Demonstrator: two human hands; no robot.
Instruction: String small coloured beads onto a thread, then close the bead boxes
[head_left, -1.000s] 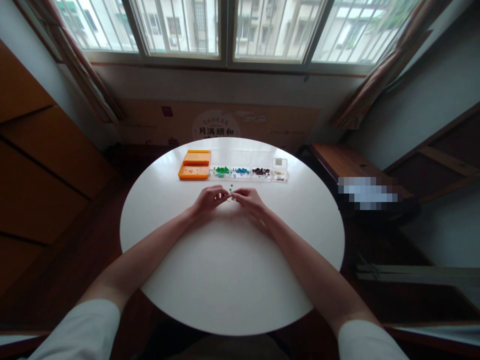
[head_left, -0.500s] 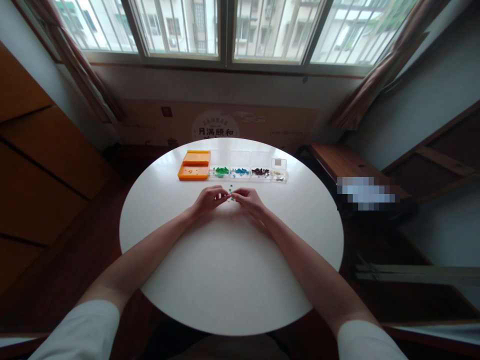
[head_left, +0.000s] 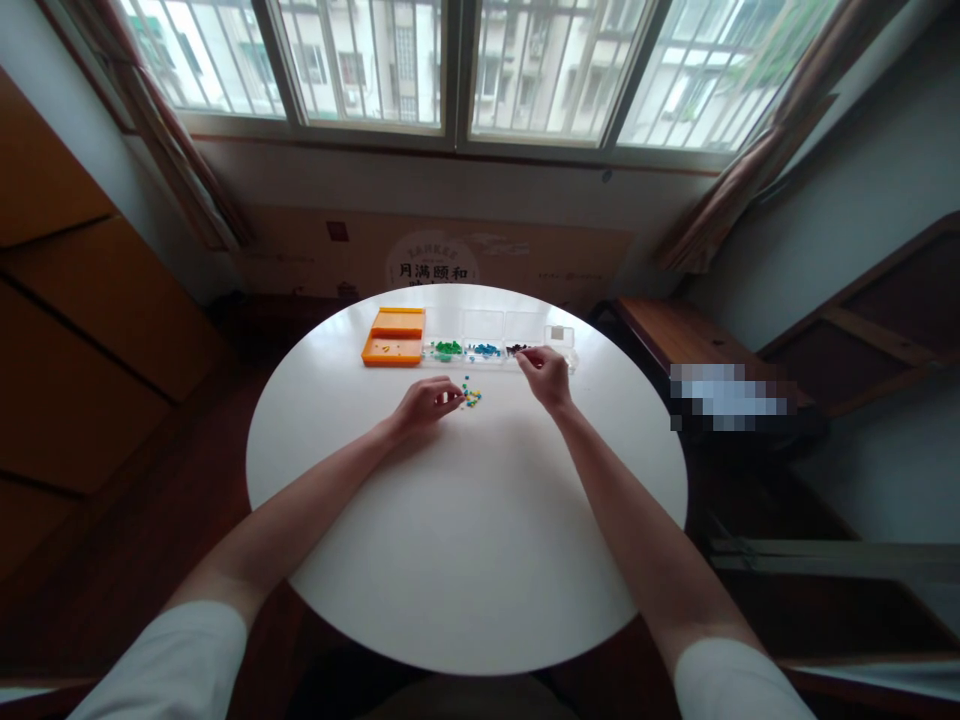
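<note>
My left hand (head_left: 427,403) rests on the round white table (head_left: 465,520) with its fingers curled, the fingertips touching a small pile of coloured beads (head_left: 471,394). My right hand (head_left: 546,376) is farther back, fingers pinched over the clear compartment box (head_left: 495,351), just above the section of dark beads (head_left: 517,350). What the pinch holds is too small to make out. Other sections of the box hold green beads (head_left: 448,349) and blue beads (head_left: 486,350).
An open orange box (head_left: 393,336) lies left of the clear box at the table's far side. A cardboard panel with printed characters (head_left: 435,258) leans under the window. A wooden bench (head_left: 675,330) stands to the right, wooden furniture to the left.
My right hand left the bead pile and moved back and right to the clear box's dark-bead section. The left hand stayed by the pile. The view tilted slightly.
</note>
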